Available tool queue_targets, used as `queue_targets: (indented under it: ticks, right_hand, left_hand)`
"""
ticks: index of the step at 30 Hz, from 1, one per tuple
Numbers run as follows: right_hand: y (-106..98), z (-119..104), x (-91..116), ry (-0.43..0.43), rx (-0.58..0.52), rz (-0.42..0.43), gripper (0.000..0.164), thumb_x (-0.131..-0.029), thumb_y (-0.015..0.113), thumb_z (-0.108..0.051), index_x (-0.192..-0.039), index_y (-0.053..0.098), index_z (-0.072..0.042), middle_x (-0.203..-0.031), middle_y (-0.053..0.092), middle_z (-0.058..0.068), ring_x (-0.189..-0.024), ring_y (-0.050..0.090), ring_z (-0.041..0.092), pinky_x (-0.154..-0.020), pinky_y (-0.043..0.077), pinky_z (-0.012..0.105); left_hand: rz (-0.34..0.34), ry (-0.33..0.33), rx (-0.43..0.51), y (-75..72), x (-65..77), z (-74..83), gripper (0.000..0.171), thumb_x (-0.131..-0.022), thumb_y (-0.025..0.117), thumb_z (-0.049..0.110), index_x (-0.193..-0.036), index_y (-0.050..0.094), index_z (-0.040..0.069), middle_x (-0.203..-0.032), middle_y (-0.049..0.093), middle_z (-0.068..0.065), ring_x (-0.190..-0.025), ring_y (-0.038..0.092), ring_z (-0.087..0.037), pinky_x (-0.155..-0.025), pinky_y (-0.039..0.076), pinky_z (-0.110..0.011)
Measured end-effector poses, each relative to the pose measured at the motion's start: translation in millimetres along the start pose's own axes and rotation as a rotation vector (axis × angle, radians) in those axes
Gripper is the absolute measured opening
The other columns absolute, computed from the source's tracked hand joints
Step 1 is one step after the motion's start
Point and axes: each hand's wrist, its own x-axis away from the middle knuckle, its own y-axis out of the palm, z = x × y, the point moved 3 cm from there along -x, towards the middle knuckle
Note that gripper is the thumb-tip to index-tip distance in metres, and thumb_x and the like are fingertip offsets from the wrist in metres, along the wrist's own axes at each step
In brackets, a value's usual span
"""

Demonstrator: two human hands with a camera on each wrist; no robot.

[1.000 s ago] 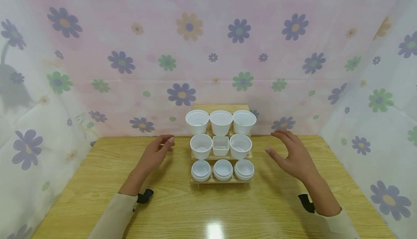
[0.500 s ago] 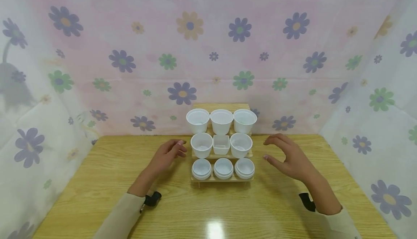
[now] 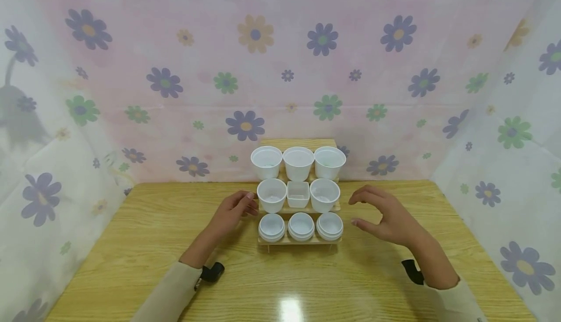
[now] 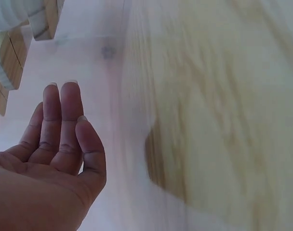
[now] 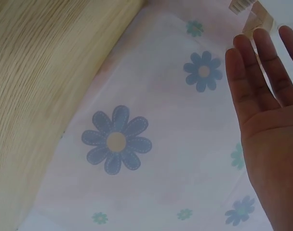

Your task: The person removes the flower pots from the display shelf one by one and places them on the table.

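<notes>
The left hand point(image 3: 233, 213), below a pale cloth sleeve point(image 3: 168, 290), is relaxed, fingers softly bent round nothing, just beside the stepped wooden rack point(image 3: 298, 143). That stands on the glossy, grainy surface point(image 3: 131, 254), with smooth white pots in three rows: tapered round cups point(image 3: 298, 166) at the back, a boxy tub point(image 3: 298, 195) between two more, squat ridged jars point(image 3: 301, 228) in front. Rightmost, the right hand point(image 3: 390, 218) arches loosely, holding nothing, near the rack.
</notes>
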Motion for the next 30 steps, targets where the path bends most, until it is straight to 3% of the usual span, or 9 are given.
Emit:
queue_targets:
  ticks: [7, 13, 19, 30]
  right_hand:
    - [3.7, -4.5, -1.0, -0.041, -0.053, -0.066, 0.045, -0.084, 0.091, -0.011, -0.121, 0.069, -0.024, -0.118, 0.067, -0.013, -0.106, 0.067, 0.013, -0.087, 0.058, 0.033]
    - [6.0, -11.0, -2.7, -0.073, -0.068, -0.111, 0.042, -0.084, 0.091, -0.012, -0.120, 0.071, -0.023, -0.115, 0.069, -0.011, -0.100, 0.068, 0.014, -0.085, 0.059, 0.034]
    - [8.8, -15.2, -3.9, -0.091, -0.055, -0.144, 0.036, -0.085, 0.091, -0.016, -0.117, 0.075, -0.016, -0.113, 0.069, -0.013, -0.098, 0.068, 0.009, -0.083, 0.059, 0.034]
    - [14.0, -18.8, -4.7, -0.121, -0.002, -0.166, 0.039, -0.085, 0.092, -0.021, -0.120, 0.075, -0.019, -0.118, 0.069, -0.009, -0.106, 0.067, 0.012, -0.086, 0.060, 0.040]
  left_hand:
    - [-0.009, -0.016, 0.027, 4.1, -0.4, -3.5, 0.042, -0.116, 0.047, 0.037, -0.121, 0.067, 0.001, -0.104, 0.072, -0.014, -0.099, 0.073, -0.029, -0.089, 0.055, -0.041]
    - [-0.036, -0.021, 0.065, 6.4, -0.2, -4.4, 0.042, -0.116, 0.046, 0.035, -0.120, 0.066, -0.001, -0.105, 0.071, -0.018, -0.103, 0.072, -0.033, -0.089, 0.056, -0.039]
    - [-0.053, -0.034, 0.086, 8.1, 0.9, -5.0, 0.042, -0.115, 0.048, 0.035, -0.121, 0.065, -0.003, -0.102, 0.071, -0.010, -0.103, 0.070, -0.024, -0.094, 0.056, -0.041]
    - [-0.100, -0.044, 0.196, 13.9, 1.8, -7.9, 0.044, -0.115, 0.048, 0.034, -0.135, 0.062, -0.004, -0.119, 0.071, -0.010, -0.107, 0.068, -0.020, -0.098, 0.056, -0.044]
